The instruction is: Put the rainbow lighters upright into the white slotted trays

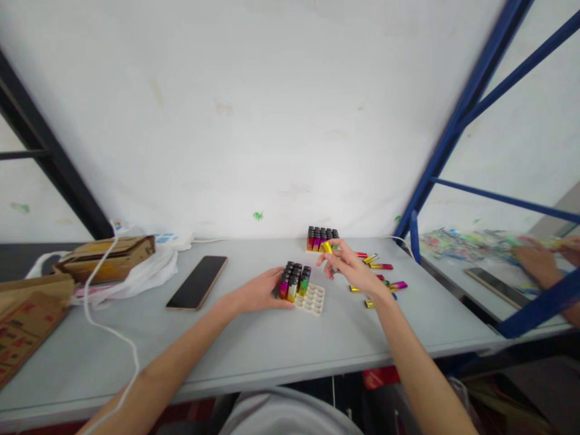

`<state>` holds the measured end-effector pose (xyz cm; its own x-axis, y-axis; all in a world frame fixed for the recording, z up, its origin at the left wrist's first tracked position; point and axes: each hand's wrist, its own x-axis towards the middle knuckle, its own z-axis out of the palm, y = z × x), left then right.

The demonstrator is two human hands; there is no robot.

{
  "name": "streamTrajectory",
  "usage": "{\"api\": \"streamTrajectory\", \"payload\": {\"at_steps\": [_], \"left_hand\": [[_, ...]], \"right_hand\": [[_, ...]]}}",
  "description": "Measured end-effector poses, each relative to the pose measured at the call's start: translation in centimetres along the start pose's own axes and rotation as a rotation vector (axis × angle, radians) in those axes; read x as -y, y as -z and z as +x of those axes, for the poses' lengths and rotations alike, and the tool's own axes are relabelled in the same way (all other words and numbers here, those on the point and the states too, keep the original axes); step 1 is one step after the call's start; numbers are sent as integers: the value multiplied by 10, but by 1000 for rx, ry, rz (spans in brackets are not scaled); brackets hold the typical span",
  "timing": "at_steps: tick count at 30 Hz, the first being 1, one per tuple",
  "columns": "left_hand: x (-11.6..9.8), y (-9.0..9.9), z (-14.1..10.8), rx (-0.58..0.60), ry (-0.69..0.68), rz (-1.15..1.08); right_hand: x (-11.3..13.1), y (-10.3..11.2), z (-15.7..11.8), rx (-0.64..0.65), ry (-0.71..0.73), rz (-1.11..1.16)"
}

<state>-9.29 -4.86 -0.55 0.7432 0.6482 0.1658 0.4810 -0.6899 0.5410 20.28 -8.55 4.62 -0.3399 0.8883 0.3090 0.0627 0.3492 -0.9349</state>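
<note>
A pale tray (316,300) with round holes stands on the grey table, its left part filled with upright, black-topped lighters (292,284) in several colours. Round the left side of this tray, my left hand (265,290) rests with thumb and fingers apart, touching its edge. My right hand (347,264) is raised to the right of the tray, its fingers closed on a yellow lighter (327,247). Behind it stands a second block of upright lighters (316,239). Loose lighters (381,266) in red, yellow and purple lie to the right of my right hand.
A phone (197,283) lies at the left, beside cardboard boxes (106,258), a plastic bag and a white cable (111,329). Blue frame bars (453,130) rise at the right. Beyond them, another person's hands (539,261) are near a phone and a colourful pile.
</note>
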Motion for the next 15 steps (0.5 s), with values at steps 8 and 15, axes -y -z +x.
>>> {"api": "streamTrajectory", "payload": {"at_steps": [8,15], "left_hand": [[-5,2,-1,0,-16,-38],[-7,3,-1,7,-13,-51]], "right_hand": [[-4,-41,12,-126,-88,232],[-5,-41,13,-96,-52,155]]}}
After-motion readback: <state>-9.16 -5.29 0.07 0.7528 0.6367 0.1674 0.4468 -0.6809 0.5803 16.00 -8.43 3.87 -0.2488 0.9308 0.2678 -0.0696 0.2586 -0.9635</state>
